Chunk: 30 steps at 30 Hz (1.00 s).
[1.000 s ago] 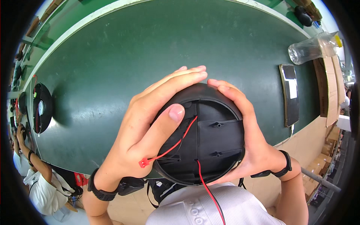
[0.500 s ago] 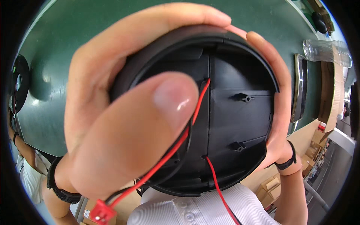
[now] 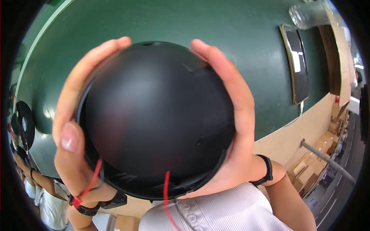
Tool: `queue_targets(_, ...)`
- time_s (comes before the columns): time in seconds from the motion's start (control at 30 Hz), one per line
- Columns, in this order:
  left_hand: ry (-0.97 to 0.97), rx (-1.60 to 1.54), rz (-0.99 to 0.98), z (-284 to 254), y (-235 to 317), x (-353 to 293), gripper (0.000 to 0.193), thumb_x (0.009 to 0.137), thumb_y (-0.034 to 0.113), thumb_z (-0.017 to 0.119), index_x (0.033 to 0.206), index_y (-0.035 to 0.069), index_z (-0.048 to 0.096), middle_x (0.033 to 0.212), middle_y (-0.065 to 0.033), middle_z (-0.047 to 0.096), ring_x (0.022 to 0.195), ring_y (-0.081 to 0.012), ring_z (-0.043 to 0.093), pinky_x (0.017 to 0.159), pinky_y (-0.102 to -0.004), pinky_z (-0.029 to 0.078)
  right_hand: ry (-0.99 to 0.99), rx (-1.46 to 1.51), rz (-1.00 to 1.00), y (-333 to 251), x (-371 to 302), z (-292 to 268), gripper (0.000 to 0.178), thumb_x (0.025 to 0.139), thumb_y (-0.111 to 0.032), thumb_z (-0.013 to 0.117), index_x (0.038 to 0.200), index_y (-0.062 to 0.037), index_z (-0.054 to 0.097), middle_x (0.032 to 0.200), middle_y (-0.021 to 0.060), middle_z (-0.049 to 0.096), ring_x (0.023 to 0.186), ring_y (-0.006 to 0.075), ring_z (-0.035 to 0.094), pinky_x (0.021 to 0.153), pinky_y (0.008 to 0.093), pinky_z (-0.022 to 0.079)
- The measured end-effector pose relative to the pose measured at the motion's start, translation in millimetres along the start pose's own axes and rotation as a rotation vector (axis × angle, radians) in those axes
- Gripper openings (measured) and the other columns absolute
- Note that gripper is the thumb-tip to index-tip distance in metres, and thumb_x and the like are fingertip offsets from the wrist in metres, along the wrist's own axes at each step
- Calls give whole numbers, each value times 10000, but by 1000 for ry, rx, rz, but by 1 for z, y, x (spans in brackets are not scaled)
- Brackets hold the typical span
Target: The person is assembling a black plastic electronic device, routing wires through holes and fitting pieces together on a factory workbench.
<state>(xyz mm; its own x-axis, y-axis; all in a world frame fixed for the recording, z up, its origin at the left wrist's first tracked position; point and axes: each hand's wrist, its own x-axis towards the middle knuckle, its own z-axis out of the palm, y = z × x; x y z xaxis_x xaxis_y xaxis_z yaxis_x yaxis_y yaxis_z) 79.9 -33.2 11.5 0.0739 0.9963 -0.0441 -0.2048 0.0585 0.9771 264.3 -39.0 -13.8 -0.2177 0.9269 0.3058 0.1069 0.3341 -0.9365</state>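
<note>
My left hand (image 3: 65,148) and my right hand (image 3: 239,107) wrap a round black plastic housing (image 3: 228,142) from both sides, holding it up close. A smooth black domed surface (image 3: 146,100) fills most of its face, and the inside is hidden. Along the left rim lies my left thumb, with fingertips reaching the top edge. My right fingers curl round the opposite side. One red wire (image 3: 94,179) hangs by my left palm and runs to a small red plug (image 3: 77,202). Another red wire (image 3: 166,188) comes out at the lower edge and drops over the white shirt.
Below the housing spreads a green table (image 3: 173,23). A phone (image 3: 298,63) with a white cable lies at right, near a clear plastic bottle (image 3: 308,16) and a cardboard box (image 3: 342,54). At far left are a black disc (image 3: 26,125) and a person's arm (image 3: 42,183).
The open interior with its posts and slot no longer shows; the black dome faces me instead. My left thumb has moved from over the interior to the left rim. The housing sits farther away.
</note>
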Motion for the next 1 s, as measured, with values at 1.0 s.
queue_targets(1.0, 312, -494, -104, -12, -37, -25, 483, 921, 316, 410, 1243, -23, 530, 1153, -149, 608, 1062, -248, 589, 968, -338, 457, 32, 3, -345, 9, -14, -27, 1167, 402, -228, 891, 1409, -16, 342, 1395, 235, 392, 1280, 459, 379, 1061, 500, 333)
